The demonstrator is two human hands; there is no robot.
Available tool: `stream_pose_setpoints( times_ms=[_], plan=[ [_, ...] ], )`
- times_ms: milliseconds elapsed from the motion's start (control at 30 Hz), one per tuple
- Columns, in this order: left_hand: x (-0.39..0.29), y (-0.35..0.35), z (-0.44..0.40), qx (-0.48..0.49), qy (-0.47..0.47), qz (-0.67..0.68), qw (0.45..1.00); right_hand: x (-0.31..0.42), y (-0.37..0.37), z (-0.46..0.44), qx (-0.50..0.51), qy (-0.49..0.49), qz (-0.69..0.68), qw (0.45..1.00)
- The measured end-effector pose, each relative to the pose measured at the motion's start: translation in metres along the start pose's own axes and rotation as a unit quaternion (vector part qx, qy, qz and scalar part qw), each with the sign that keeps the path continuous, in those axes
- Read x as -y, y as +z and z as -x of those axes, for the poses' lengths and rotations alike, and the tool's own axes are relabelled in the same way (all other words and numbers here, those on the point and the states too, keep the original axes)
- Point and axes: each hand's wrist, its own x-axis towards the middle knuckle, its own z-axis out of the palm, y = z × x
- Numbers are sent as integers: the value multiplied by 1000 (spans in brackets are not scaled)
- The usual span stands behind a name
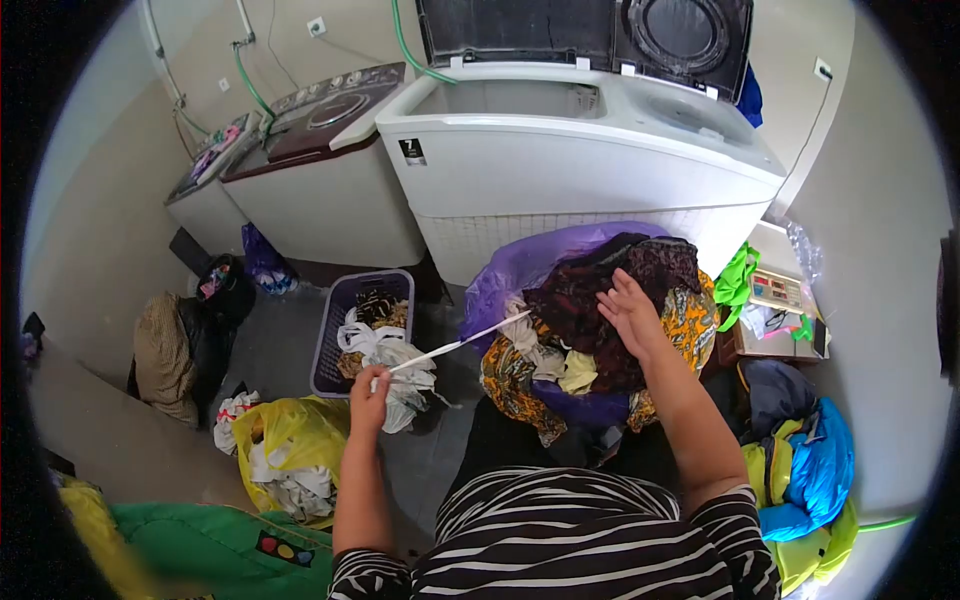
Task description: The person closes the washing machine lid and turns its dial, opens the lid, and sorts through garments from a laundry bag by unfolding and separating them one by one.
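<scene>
Left of centre, left hand [368, 402]: I gripped white strip [440, 351]; it ran to mid-frame.
Right hand [632, 316]: open over dark cloth [655, 263], right of centre; contact unclear.
Tension: I judged gentle, even pull best.

A person is wearing a black-and-white striped top [570, 545], with both forearms showing bare.
White bands of uneven width are running across the black cloth, curving over the front of the body and bunching into folds at the far edge. The left sleeve [370, 575] is ending around the elbow, its thin stripes breaking up among wrinkles; the right sleeve [738, 530] is ending at about the same height, its stripes slanting. Black legwear [508, 440] is showing beyond the top, and the left hand [369, 398] and right hand [632, 316] are showing bare.
</scene>
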Motion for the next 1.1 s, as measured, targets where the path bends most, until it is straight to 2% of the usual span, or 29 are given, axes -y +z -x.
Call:
stream_pose_setpoints(
  times_ms=[100,200,300,367,500,600,667,733,800,867,933,967,1000,1033,1067,1100],
  plan=[
    [26,-11,7,-74,-57,20,995,3,-14,-1,0,18,-14,1000],
    [63,-22,16,-254,-125,8,959,8,-29,-7,-11,-44,-68,997],
    [110,-52,36,-425,-207,-3,881,15,-37,-8,-13,-65,-81,995],
    [138,-74,52,-506,-270,-6,819,20,-39,-7,-11,-65,-71,995],
    [178,-108,70,-574,-389,14,721,13,-42,-7,-12,-65,-32,997],
    [199,-136,61,-528,-494,44,689,6,-38,-10,-4,-62,6,998],
    [200,-148,49,-499,-507,34,702,8,-38,-9,-14,-53,-16,998],
    [195,-148,32,-491,-441,6,751,11,-40,-8,-30,-47,-35,998],
    [174,-130,11,-443,-311,-9,841,6,-41,-9,-27,-52,-22,998],
    [133,-90,-7,-316,-178,13,932,-1,-43,-12,-20,-65,3,998],
    [93,-29,-19,-112,-36,34,993,-6,-43,-11,-17,-68,17,997],
    [32,2,-13,-59,-72,-14,996,-7,-42,-11,-10,-71,28,997],
    [5,27,-13,49,-145,46,987,-8,-41,-11,-3,-75,38,996],
    [-10,55,-13,140,-133,40,980,-8,-39,-11,3,-80,48,996],
    [-57,73,-8,177,-95,-26,979,-8,-39,-10,6,-84,54,995],
    [-46,103,-5,157,-7,-43,987,-8,-39,-10,9,-87,60,994]
  ],
)
